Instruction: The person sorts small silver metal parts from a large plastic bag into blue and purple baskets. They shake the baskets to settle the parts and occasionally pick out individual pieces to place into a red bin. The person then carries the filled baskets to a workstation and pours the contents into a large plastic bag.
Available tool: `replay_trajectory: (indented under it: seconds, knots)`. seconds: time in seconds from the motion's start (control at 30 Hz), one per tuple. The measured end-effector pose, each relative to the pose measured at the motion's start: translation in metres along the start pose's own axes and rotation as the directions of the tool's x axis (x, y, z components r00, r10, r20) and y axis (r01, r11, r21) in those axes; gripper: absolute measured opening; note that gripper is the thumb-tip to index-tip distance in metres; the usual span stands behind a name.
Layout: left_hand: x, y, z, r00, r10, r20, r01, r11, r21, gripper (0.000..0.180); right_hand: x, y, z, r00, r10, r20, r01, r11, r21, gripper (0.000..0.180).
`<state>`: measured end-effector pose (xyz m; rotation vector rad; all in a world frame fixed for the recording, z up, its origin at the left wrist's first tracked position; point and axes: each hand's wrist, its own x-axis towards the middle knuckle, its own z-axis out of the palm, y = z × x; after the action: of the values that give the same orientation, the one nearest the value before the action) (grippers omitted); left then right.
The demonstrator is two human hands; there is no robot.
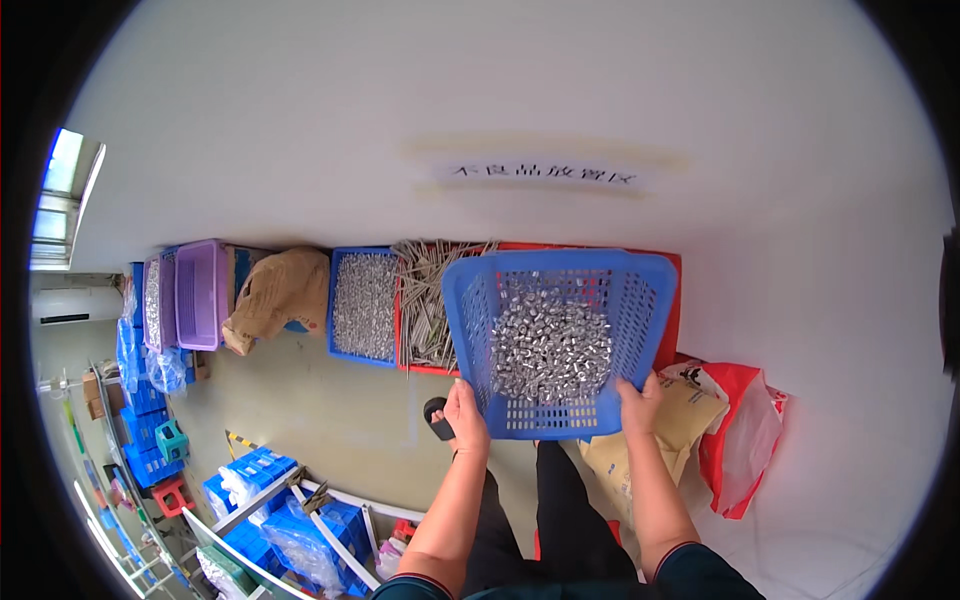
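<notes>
Standing view, looking down. The left hand (464,412) and right hand (638,400) are each gripping a near corner of a blue perforated basket (560,335), holding it tilted so its load of small silvery metal parts (550,345) is resting on the mesh base. It is hovering above a red tray (670,300) (largely hidden), beside a blue bin (364,305) of similar parts against the wall.

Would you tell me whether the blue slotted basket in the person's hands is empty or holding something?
Holding something: a heap of small silvery metal pieces lies in the blue basket, gripped by the left hand and right hand.
</notes>
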<state>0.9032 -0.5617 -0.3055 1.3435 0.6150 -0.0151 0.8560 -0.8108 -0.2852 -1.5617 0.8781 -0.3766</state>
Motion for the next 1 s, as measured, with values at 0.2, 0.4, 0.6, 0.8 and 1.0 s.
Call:
replay_trajectory:
  seconds: [0.2,0.4,0.6,0.8,1.0]
  knots:
    - [0.039,0.010,0.029,0.996,-0.091,0.008,0.090,0.989,0.117,0.039,0.033,0.026,0.009,0.986,0.117,0.118,-0.075,0.947,-0.311,0.033]
    - [-0.004,0.018,-0.003,0.997,0.046,0.057,-0.050,0.997,0.062,0.036,-0.004,-0.002,0.003,0.998,0.067,0.005,-0.067,0.998,-0.022,0.028]
    - [0.042,-0.001,0.013,0.997,-0.073,-0.015,0.075,0.979,0.190,0.037,0.035,0.026,0.025,0.990,0.089,0.110,-0.070,0.983,-0.172,0.026]
    - [0.029,0.029,0.018,0.972,-0.178,0.150,0.101,0.903,0.417,0.043,0.034,0.043,0.005,0.937,0.331,0.112,-0.323,0.943,-0.085,0.026]
    - [0.044,0.072,0.041,0.924,-0.214,0.315,-0.013,0.809,0.587,0.035,0.049,0.025,0.000,0.793,0.540,0.282,-0.565,0.825,0.009,0.027]
